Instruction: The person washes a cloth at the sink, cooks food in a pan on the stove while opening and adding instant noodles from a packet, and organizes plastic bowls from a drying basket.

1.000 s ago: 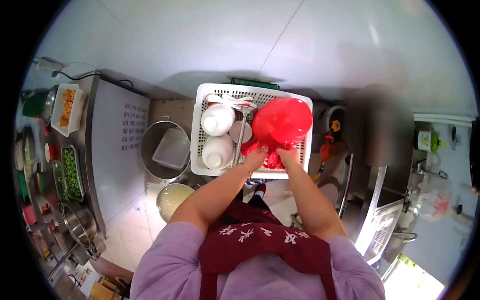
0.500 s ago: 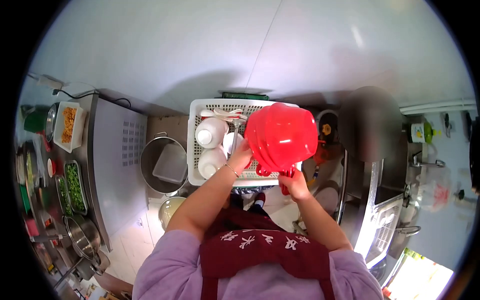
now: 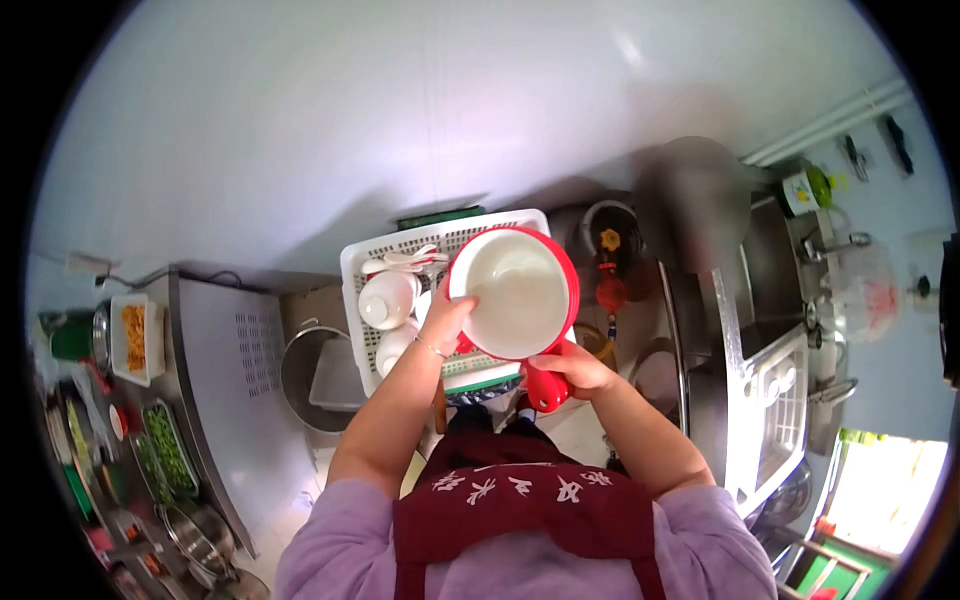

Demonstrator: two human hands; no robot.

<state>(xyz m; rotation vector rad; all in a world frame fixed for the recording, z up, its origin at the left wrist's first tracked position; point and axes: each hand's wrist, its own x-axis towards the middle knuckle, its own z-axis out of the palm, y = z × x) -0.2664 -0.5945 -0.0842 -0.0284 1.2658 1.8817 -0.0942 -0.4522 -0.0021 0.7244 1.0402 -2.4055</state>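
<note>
A stack of red bowls with white insides (image 3: 515,290) is held up above the white basket (image 3: 356,300), openings facing me. My left hand (image 3: 448,322) grips its left rim, thumb on the inner edge. Around the red handles (image 3: 546,388) at the lower right, my right hand (image 3: 580,368) is closed. White bowls (image 3: 388,299) stand upside down at the left in the basket, with white spoons (image 3: 405,260) above them. The basket's middle is partly hidden behind the red stack.
On the left are a steel counter (image 3: 225,390), a large pot (image 3: 300,375) and trays of greens (image 3: 170,447). At the right stand a sink area (image 3: 765,270), a white rack (image 3: 780,410) and a blurred dark round object (image 3: 697,205).
Both hands have lifted the red stack from the basket and turned it, so the white inside now shows instead of the red bottom. The view has swung to the right.
</note>
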